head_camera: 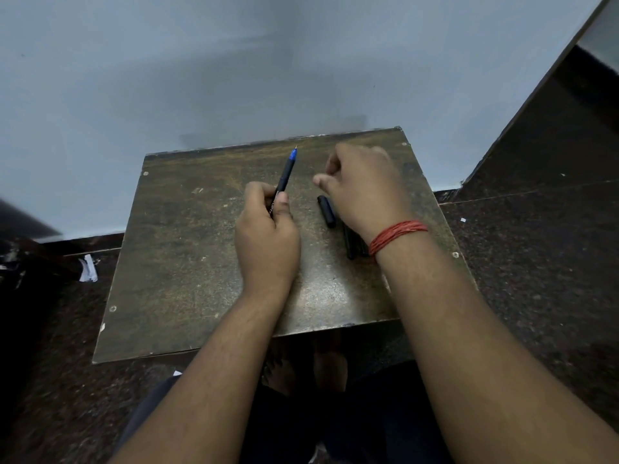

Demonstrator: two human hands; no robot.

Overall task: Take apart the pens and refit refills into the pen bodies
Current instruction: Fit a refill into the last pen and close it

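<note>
My left hand (268, 229) grips a black pen (284, 177) with a blue tip section, its point aimed up and away from me. My right hand (360, 189) hovers to the right with fingers curled; whether it holds anything cannot be made out. Below it a black pen cap (326, 211) lies on the small worn brown table (187, 262). More black pen parts (351, 244) lie partly hidden beside my right wrist, which wears a red thread band.
The table stands against a pale blue wall (201, 78). Dark speckled floor (536, 262) surrounds it. A scrap of white paper (87, 268) lies on the floor at the left. My knees show below the table's front edge.
</note>
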